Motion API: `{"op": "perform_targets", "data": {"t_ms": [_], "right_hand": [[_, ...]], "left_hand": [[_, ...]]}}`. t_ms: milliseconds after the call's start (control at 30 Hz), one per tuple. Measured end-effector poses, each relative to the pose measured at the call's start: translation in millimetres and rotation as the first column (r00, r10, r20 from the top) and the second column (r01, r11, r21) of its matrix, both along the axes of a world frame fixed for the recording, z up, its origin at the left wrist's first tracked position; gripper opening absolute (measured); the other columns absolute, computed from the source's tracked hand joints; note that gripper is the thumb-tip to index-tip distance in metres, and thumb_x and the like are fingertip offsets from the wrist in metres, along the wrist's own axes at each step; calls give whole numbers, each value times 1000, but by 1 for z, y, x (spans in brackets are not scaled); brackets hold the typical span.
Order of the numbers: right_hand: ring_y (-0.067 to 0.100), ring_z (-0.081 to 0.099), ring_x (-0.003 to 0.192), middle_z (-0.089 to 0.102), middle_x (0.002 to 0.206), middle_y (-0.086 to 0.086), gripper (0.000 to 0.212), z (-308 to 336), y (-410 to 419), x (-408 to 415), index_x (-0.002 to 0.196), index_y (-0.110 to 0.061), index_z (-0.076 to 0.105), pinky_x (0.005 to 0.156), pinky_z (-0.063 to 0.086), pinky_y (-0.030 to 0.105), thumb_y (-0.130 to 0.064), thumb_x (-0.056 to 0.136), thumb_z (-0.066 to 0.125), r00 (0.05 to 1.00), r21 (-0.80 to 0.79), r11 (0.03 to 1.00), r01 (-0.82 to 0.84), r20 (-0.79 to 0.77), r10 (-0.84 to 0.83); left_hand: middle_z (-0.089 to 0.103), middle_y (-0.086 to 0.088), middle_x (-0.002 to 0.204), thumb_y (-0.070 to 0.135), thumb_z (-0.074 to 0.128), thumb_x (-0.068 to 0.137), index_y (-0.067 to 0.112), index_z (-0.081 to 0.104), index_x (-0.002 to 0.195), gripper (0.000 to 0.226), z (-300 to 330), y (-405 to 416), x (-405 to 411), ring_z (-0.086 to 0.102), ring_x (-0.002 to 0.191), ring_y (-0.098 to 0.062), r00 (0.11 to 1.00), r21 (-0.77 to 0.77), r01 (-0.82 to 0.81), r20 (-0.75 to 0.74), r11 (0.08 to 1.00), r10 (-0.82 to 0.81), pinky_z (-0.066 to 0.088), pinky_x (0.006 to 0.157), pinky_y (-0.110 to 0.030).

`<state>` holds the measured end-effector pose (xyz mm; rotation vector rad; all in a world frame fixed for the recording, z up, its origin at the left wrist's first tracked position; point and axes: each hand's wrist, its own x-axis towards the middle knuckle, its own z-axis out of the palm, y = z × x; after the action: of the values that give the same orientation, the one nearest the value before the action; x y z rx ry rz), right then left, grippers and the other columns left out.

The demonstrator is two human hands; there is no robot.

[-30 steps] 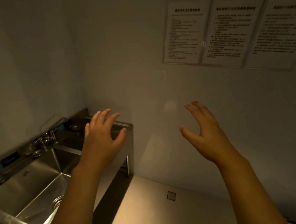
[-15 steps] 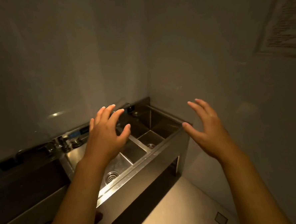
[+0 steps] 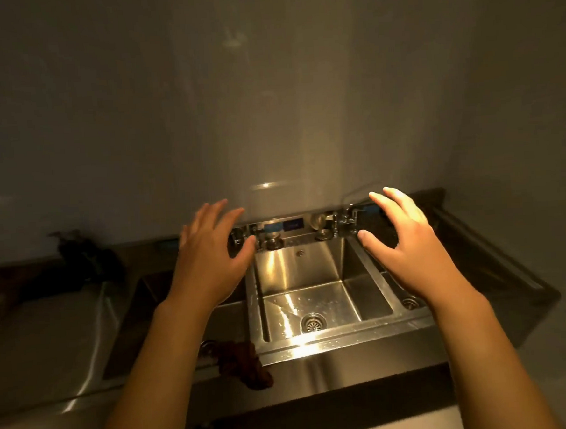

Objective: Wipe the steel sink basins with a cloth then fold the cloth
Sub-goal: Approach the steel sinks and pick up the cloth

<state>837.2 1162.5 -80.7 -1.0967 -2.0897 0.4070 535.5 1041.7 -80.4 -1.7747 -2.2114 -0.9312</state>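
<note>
- Left hand (image 3: 211, 252): raised above the steel sink unit, palm down, fingers spread and straight. It holds nothing and touches nothing.
- Right hand (image 3: 406, 240): raised at about the same height, fingers spread and relaxed, holding nothing. It hovers over the divider between the middle basin (image 3: 313, 298) and the right basin (image 3: 402, 293).
- Cloth (image 3: 242, 362): a dark reddish-brown crumpled rag. It lies on the near rim of the sink unit, just left of the middle basin's near left corner, and one end hangs over the front edge.
- Cloth axis: the bunched mass runs from far left to near right, down toward the front edge. No flat edge or corner can be made out.
- Key relation: the cloth lies near and below the left hand, partly hidden by the left forearm. The left hand is clearly the nearer one; the right hand is well apart from the cloth, across the middle basin.
- Middle basin: lit, with water streaks on its floor and a round drain strainer (image 3: 313, 323) near the front.
- Taps (image 3: 345, 218) and knobs stand along the far ledge against the wall.
- Task status, as a judgement: wiping is not yet begun, since neither hand holds the cloth.
- Next move, as a judgement: draw the left hand back and down, then grip the cloth at its bunched centre.
</note>
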Motion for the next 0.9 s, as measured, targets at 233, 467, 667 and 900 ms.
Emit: {"op": "perform_targets", "data": {"t_ms": [233,467,667,900], "right_hand": [[14,21,152,18,164,-20,66,-9,8,-73,153,-46,29,120,32,55,-60,93,54,972,-26,971,-236,2,237],[15,23,152,18,164,-19,67,-20,12,-125,154,-44,29,119,34,57,-59,93,54,941,-53,940,-336,22,337],[17,23,152,19,164,-18,67,-34,22,-167,154,-44,29,118,34,58,-58,94,55,933,-72,935,-347,72,352],[18,24,152,17,164,-20,68,-34,37,-235,154,-48,26,117,35,58,-58,93,57,938,-74,943,-323,109,330]], "left_hand": [[34,1,164,51,53,99,33,46,150,55,-7,-57,-40,22,155,-24,972,10,-235,-15,972,235,22,124,-60],[37,2,161,63,41,93,32,49,149,64,-32,-78,-80,24,153,-23,944,10,-329,-2,944,329,29,119,-64],[32,5,165,66,39,93,35,46,151,66,-61,-67,-122,20,156,-21,943,-22,-330,38,944,331,27,121,-62],[36,1,164,63,41,92,31,50,150,68,-70,-38,-191,21,155,-24,951,-16,-290,112,957,289,25,121,-63]]}}
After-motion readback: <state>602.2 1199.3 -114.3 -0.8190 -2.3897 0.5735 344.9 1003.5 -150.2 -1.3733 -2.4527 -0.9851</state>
